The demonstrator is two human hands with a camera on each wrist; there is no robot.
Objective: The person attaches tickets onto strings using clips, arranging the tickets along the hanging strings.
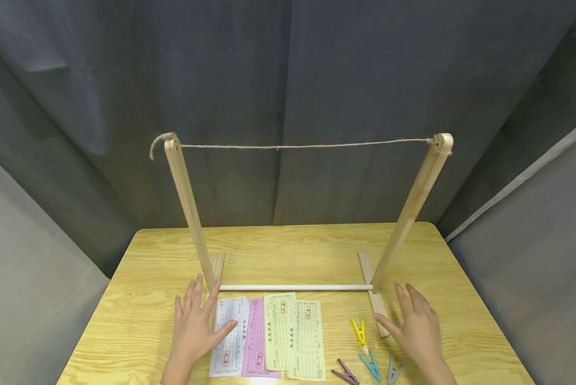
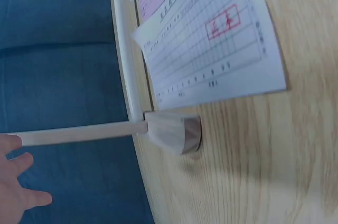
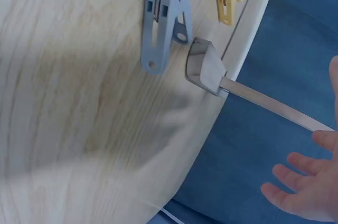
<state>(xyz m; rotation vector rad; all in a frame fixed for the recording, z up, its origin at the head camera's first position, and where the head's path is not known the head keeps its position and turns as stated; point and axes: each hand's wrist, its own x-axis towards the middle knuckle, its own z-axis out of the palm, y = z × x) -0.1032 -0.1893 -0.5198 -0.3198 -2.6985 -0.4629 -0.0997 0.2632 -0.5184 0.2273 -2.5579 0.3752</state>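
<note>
My left hand [image 1: 195, 326] is spread, palm down, beside the left foot of a wooden frame [image 1: 188, 208]; its thumb overlaps a white printed slip [image 1: 227, 337] in the head view. My right hand [image 1: 417, 327] hovers with fingers extended by the right foot [image 1: 378, 307], holding nothing. Between the hands lie a pink slip [image 1: 256, 347] and two pale yellow-green slips [image 1: 275, 334], overlapping in a row. Near the right hand are a yellow clothespin [image 1: 358, 332], a blue clothespin [image 1: 372, 367], a grey clothespin [image 1: 392, 371] and a purple clothespin [image 1: 347, 373].
A thin twine [image 1: 288, 146] runs between the tops of the two posts, with a loose end curling at the left. A white rod [image 1: 295, 287] joins the posts low down. Dark grey curtains [image 1: 220, 80] hang behind the wooden table [image 1: 148, 278].
</note>
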